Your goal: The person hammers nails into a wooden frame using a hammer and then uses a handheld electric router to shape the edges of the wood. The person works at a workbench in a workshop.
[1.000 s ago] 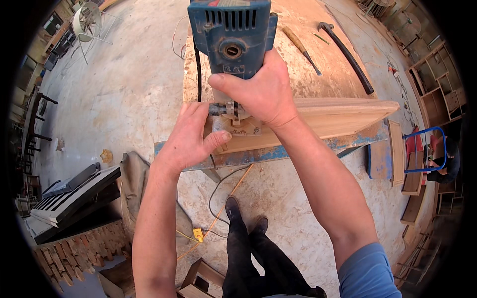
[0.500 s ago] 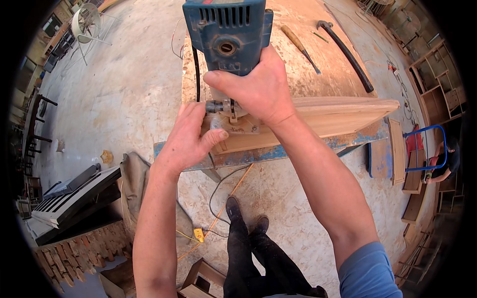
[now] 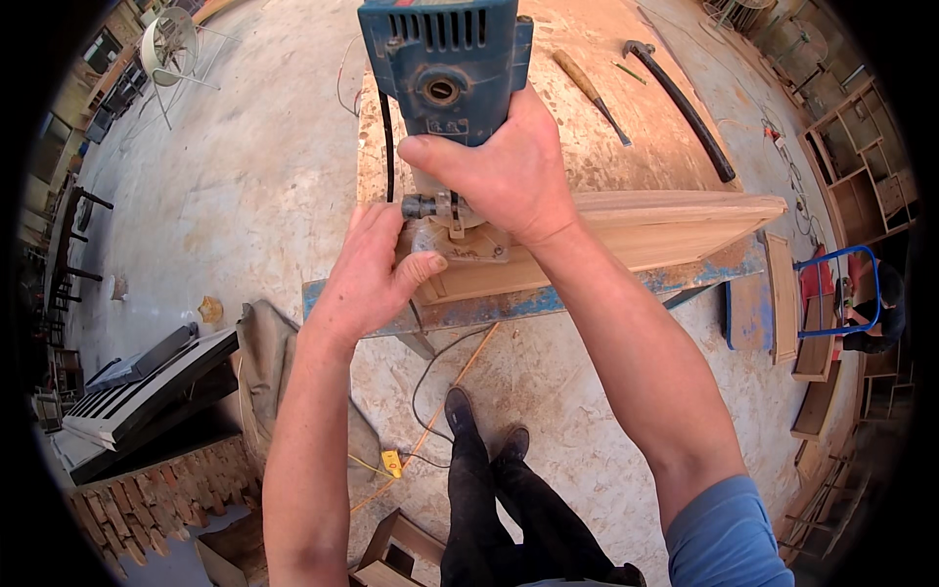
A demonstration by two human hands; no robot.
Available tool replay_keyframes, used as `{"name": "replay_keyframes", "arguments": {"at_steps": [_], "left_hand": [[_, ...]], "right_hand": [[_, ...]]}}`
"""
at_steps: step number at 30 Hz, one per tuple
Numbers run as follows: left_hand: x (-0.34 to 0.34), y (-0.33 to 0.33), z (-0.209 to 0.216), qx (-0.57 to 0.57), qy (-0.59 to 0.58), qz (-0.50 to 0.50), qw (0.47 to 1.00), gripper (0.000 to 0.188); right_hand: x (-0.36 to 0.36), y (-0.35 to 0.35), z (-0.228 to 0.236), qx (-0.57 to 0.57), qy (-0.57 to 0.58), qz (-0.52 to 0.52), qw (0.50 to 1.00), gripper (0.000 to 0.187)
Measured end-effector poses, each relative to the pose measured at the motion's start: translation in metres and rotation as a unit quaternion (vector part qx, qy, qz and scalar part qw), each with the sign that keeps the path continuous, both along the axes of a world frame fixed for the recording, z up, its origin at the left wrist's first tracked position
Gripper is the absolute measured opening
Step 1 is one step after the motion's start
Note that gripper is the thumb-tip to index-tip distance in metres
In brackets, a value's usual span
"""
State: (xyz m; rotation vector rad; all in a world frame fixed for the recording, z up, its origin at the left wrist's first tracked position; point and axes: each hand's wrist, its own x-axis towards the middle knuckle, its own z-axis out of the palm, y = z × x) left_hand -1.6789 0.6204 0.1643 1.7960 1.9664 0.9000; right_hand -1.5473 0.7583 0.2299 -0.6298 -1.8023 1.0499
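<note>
A blue trim router (image 3: 445, 83) stands upright on the edge of a wooden board (image 3: 646, 240). My right hand (image 3: 509, 176) is wrapped round the router's lower body, thumb across the near side. My left hand (image 3: 372, 269) is closed on the board's left end, its thumb beside the router's clear base plate (image 3: 469, 245). Its fingers lie next to the dark adjusting knob (image 3: 419, 206). The cutting bit and the fingertips behind the router cannot be seen.
On the workbench (image 3: 606, 166) lie a wood-handled chisel (image 3: 590, 95), a green pencil (image 3: 631, 73) and a claw hammer (image 3: 685, 112). A power cord (image 3: 421, 391) trails on the floor by my feet. Far right, another person (image 3: 875, 313) bends near wooden boxes.
The router has shifted slightly left, my right hand with it. My left hand has barely moved. At the far right the other person has changed posture.
</note>
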Motion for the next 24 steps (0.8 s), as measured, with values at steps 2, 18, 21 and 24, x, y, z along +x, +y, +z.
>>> {"name": "replay_keyframes", "arguments": {"at_steps": [2,18,21,24], "left_hand": [[0.001,0.0,0.0,0.002,0.002,0.003,1.0,0.06],[0.004,-0.003,0.0,0.016,0.053,0.014,0.998,0.05],[0.009,-0.006,-0.008,0.041,0.087,0.024,0.995,0.058],[0.008,-0.01,-0.006,-0.017,0.051,0.024,0.998,0.072]], "right_hand": [[0.0,-0.002,0.002,0.002,-0.009,-0.01,1.0,0.068],[-0.003,-0.002,0.001,0.008,0.002,-0.017,1.0,0.067],[-0.001,-0.001,0.005,-0.008,-0.018,-0.023,1.0,0.066],[0.001,-0.002,0.005,-0.014,-0.003,-0.007,1.0,0.065]]}}
